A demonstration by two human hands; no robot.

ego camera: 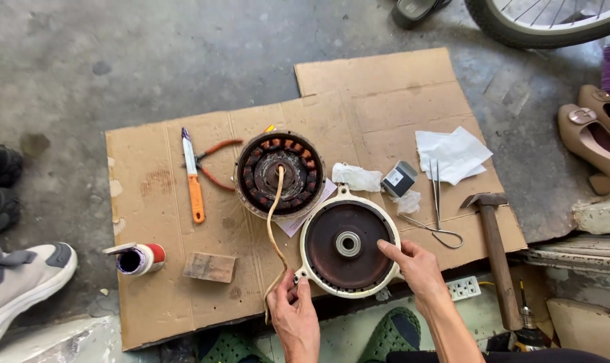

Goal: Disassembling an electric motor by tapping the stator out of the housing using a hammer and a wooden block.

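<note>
Concrete floor (184, 60), cardboard sheet (399, 101) as work surface. My left hand (293, 310) pinches the motor end cover (349, 243) at its lower-left lug; my right hand (416, 267) braces its rim, fingers clenched there. Wound stator (279, 173) lies just beside.

Soft even daylight, sharp focus
</note>
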